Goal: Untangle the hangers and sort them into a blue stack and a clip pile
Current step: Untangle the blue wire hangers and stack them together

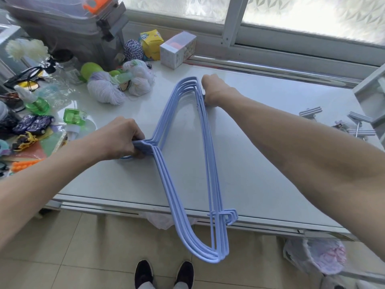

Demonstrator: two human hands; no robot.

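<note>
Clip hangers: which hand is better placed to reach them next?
Probably right. The right hand grips the blue hangers at their far end, nearer the clip hangers; the left hand holds their necks, farther off.

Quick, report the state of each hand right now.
Left hand: closed, gripping the blue hangers at their necks.
Right hand: closed, gripping the far end of the same bundle.

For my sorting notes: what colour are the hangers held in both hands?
Light blue: the hangers all look alike, seen best in the head view.
</note>
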